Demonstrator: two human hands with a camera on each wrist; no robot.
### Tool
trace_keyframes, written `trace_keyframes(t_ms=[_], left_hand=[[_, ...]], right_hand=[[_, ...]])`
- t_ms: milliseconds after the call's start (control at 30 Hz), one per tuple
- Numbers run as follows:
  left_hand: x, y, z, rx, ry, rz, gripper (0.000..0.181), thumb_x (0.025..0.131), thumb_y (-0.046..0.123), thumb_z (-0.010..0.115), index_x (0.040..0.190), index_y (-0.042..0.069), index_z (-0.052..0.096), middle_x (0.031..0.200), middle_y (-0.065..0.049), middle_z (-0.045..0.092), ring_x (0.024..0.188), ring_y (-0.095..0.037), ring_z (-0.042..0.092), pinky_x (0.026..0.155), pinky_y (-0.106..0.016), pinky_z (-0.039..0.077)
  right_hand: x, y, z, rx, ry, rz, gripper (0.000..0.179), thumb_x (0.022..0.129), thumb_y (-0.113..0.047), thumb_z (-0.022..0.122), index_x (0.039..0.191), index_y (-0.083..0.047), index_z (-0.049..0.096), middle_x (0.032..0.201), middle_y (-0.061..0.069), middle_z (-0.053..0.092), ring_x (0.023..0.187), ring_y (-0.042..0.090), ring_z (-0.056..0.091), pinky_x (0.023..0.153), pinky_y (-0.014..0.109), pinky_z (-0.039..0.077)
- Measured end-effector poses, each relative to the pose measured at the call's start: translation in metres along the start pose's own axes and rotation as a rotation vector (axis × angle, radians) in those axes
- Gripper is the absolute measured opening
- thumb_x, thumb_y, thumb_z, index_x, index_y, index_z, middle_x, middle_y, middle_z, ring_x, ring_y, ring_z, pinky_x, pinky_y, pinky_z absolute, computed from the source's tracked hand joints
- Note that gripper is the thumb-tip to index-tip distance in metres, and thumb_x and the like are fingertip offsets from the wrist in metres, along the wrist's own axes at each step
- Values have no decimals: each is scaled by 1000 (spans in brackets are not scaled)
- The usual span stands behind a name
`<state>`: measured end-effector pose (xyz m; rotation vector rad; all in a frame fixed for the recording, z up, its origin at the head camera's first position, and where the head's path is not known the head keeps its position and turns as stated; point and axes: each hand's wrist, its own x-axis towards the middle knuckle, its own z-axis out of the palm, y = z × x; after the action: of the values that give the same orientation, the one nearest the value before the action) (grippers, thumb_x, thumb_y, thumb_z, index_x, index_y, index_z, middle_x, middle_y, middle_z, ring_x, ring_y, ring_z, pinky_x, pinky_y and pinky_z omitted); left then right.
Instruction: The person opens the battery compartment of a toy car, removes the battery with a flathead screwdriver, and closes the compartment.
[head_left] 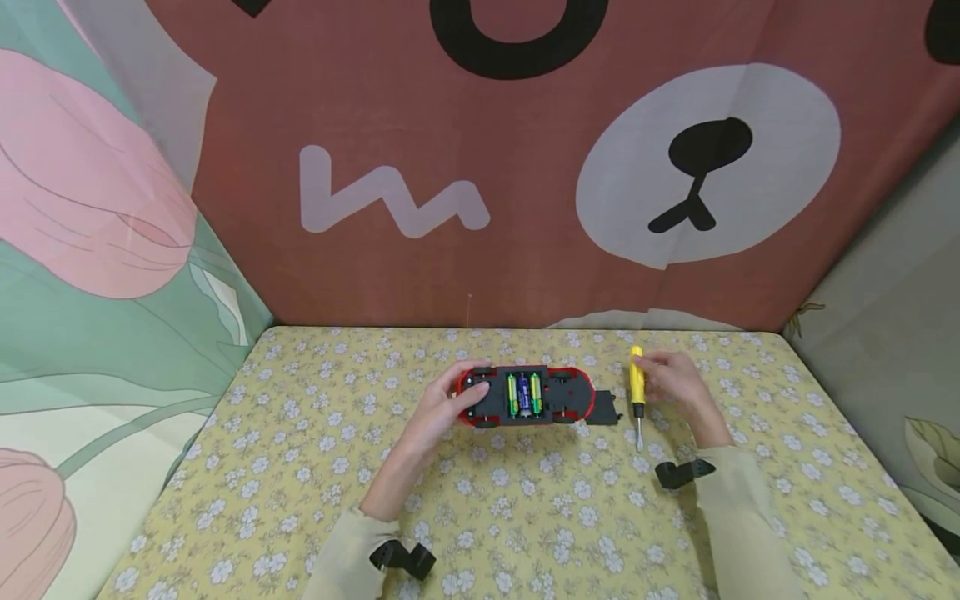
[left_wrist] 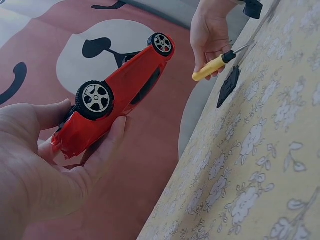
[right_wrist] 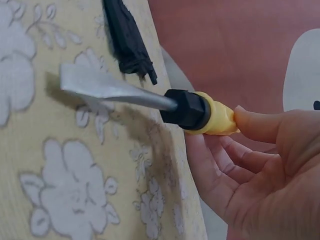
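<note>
My left hand [head_left: 442, 406] grips the rear or front end of a red toy car [head_left: 570, 392], held upside down above the table with its dark underside up. In its open battery compartment sit three batteries [head_left: 524, 394], two green and one blue. The left wrist view shows the car's red side [left_wrist: 132, 75] and two wheels. My right hand [head_left: 678, 383] pinches a screwdriver [head_left: 637, 387] by its yellow handle, and the flat metal tip [right_wrist: 90, 82] points toward me, close over the cloth. Between car and screwdriver lies a black battery cover [head_left: 604, 408] on the table.
A yellow floral cloth [head_left: 495, 517] covers the table. Behind it hangs a reddish-brown curtain [head_left: 375, 275] with a cartoon face, and patterned fabric [head_left: 97, 333] closes off the left side. Each sleeve carries a black wrist camera mount [head_left: 403, 559].
</note>
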<state>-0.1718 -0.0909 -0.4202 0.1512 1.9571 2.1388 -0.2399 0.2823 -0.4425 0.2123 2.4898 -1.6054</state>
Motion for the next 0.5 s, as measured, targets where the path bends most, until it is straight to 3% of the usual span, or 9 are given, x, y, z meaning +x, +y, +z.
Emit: trace_keyframes(t_ms=[233, 500], left_hand=[[1, -1, -1, 12, -10, 8, 47, 103, 21, 66, 147, 8, 56, 135, -20, 59, 102, -22, 70, 82, -34, 58], [1, 0, 0, 15, -8, 7, 48, 102, 21, 67, 147, 9, 56, 135, -20, 58, 101, -22, 69, 80, -35, 58]], right_hand=[[3, 6, -2, 20, -46, 5, 51, 111, -21, 51, 141, 21, 45, 92, 9, 66, 75, 14, 65, 68, 31, 60], [6, 12, -2, -28, -78, 22, 50, 110, -17, 52, 139, 23, 45, 94, 12, 68, 75, 15, 66, 70, 34, 61]])
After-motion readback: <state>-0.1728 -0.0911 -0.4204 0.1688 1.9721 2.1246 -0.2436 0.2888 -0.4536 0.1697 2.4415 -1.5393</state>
